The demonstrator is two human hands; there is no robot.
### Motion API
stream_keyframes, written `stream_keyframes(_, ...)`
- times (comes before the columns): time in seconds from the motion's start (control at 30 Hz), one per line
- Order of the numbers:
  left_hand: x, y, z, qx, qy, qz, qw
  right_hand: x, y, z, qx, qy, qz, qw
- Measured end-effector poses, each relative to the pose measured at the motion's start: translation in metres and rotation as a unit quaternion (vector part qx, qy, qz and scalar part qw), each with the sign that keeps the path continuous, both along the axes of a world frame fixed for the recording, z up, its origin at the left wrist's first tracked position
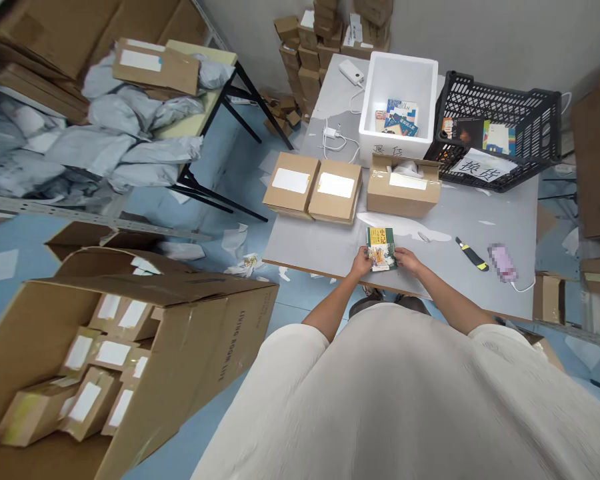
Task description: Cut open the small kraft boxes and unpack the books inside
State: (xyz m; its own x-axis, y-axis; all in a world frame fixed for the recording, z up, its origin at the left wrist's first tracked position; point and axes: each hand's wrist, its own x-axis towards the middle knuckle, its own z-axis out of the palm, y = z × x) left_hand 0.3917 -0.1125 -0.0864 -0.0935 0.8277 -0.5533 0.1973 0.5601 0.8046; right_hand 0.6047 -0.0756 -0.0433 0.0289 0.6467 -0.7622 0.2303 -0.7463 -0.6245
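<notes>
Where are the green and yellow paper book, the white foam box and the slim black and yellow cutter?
Green and yellow paper book [381, 249]: head view, cover.
White foam box [416, 148]: head view, front wall.
Slim black and yellow cutter [473, 255]: head view, handle.

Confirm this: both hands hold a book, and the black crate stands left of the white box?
Not quite: in the head view, the black crate stands right of the white box. The left hand and right hand do hold a book.
</notes>
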Motion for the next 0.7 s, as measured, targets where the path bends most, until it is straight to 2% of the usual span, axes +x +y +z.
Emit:
stream_keyframes(0.1,0.008,-0.004,0.015,-0.041,-0.066,0.014,0.997,0.003,-0.001,0.007,0.003,0.007,0.019,1.0)
stream_keyframes(0.17,0.013,-0.006,0.029,-0.04,-0.101,0.028,0.994,0.01,-0.002,0.015,0.008,0.016,0.033,0.999)
stream_keyframes(0.3,0.026,-0.009,0.057,0.0,-0.121,0.049,0.992,0.033,-0.003,0.034,0.029,0.035,0.076,0.996)
stream_keyframes(0.43,0.046,-0.012,0.081,0.054,-0.132,0.105,0.984,0.063,-0.007,0.061,0.094,0.04,0.114,0.988)
stream_keyframes(0.57,0.066,-0.01,0.106,0.128,-0.157,0.147,0.968,0.09,-0.01,0.089,0.161,0.088,0.162,0.969)
stream_keyframes(0.7,0.077,0.002,0.131,0.175,-0.162,0.133,0.962,0.106,-0.001,0.111,0.218,0.119,0.137,0.959)
